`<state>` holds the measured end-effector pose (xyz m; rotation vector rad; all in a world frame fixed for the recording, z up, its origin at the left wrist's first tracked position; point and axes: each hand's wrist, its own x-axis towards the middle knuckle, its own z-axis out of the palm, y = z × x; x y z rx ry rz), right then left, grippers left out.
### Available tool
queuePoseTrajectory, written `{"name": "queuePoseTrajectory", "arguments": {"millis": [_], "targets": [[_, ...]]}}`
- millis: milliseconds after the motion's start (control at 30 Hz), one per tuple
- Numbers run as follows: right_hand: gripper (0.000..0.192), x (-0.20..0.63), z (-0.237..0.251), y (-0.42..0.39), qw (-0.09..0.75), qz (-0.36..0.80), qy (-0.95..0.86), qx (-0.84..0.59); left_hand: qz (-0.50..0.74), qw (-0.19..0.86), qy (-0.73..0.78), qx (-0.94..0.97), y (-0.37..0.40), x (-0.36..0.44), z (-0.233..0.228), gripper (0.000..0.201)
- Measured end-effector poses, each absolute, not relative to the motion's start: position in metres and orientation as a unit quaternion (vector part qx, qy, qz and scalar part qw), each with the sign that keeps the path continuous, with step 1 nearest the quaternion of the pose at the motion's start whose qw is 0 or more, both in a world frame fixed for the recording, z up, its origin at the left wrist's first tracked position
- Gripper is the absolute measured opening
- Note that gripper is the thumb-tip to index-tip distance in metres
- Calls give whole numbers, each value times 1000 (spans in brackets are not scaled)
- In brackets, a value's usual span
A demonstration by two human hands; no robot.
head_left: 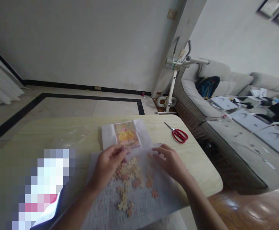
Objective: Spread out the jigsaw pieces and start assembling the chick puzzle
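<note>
- The scene was a pale-walled room with a tiled floor edged by a dark border; a light wooden worktop (45, 134) filled the foreground, and a grey sofa (202, 102) strewn with papers stood to the right.
- A white sheet (154, 198) lay on the worktop in front of the person, with loose puzzle pieces (130, 172) scattered over it.
- The left hand (107, 164) rested at the far edge of the pile, its fingers (120, 150) pinched narrowly on a small puzzle piece (128, 149).
- The right hand (169, 161) lay flat on the sheet just beside the pieces, its fingers (157, 153) loosely spread and holding nothing.
- Beyond the hands lay a picture card (127, 135) showing a yellow figure.
- Red-handled scissors (178, 133) lay apart to the right, near the worktop's far corner.
- A blurred patch covered the near left part of the worktop.
</note>
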<state>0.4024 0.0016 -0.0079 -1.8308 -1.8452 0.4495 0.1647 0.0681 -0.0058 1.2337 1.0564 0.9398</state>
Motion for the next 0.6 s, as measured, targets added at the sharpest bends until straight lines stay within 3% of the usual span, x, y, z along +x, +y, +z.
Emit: {"name": "queuePoseTrajectory", "arguments": {"millis": [267, 600], "targets": [[16, 400, 3, -21, 203, 233, -706, -637, 419, 555, 465, 547, 70, 161, -9, 38], [13, 400, -15, -22, 232, 168, -730, -620, 410, 571, 456, 546, 68, 165, -9, 33]]}}
